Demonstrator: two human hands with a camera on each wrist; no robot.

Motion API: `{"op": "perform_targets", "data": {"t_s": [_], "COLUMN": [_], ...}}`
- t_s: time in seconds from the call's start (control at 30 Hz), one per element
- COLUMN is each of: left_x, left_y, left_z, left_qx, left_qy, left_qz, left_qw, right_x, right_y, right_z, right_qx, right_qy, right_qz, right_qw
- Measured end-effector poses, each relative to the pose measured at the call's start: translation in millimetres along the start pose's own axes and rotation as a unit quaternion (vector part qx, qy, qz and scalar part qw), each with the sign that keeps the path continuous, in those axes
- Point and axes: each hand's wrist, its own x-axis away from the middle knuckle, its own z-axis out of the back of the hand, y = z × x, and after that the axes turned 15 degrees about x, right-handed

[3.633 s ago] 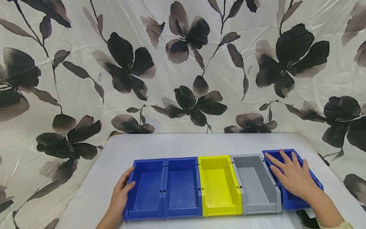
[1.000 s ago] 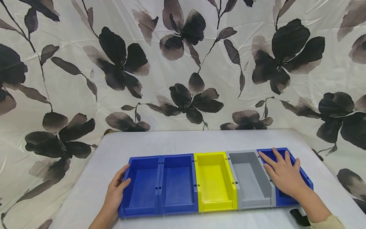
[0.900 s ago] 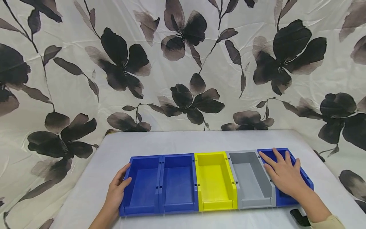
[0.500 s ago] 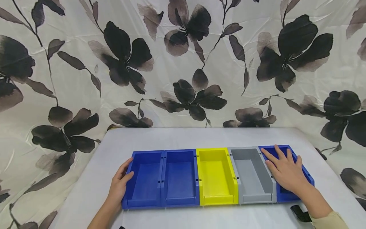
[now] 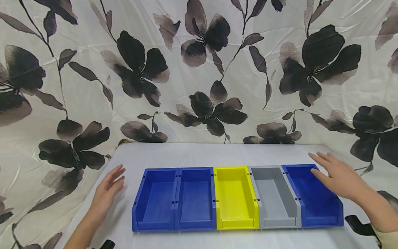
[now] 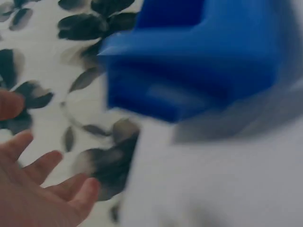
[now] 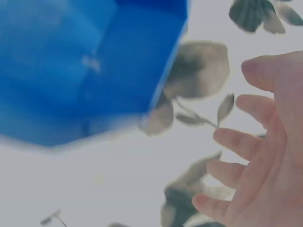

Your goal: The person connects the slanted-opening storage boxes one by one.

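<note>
Side by side on the white table stand a row of plastic bins. From the left come a blue bin [image 5: 157,204], a second blue bin [image 5: 195,204], a yellow bin [image 5: 237,197], a grey bin [image 5: 275,197] and, at the right end, another blue bin [image 5: 321,204]. My left hand [image 5: 107,190] is apart from the row, left of the first bin, its fingers loosely extended and holding nothing. Over the far right side of the end blue bin, my right hand [image 5: 342,176] is spread and holds nothing; it overlaps that bin's edge in the head view.
The white tabletop [image 5: 199,155] extends behind the bins to a floral cloth backdrop [image 5: 174,79]. A black wrist device [image 5: 359,226] shows under the right forearm, and part of another black device [image 5: 107,244] by the left forearm.
The left hand has let go of the first blue bin's side and moved left. The right hand has lifted out of the end blue bin and moved right. The bins now sit flush in one row.
</note>
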Motion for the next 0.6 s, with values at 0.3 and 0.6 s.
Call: {"op": "perform_targets", "data": {"t_s": [0.3,0.6], "left_x": [-15.1,-28.1], "left_y": [70.8,74.4], "left_z": [45.4,59.0], "left_qx": [-0.288,-0.487], "left_qy": [-0.105,-0.052], "left_qz": [-0.02,-0.112], "left_qw": [0.9516,0.8643], "right_x": [-2.8,0.0], "right_y": [28.5,38.8], "right_z": [24.0,15.9], "right_qx": [0.116,0.145], "right_qy": [0.049,0.038], "right_qz": [-0.043,-0.052], "right_qw": [0.991,0.9874]}}
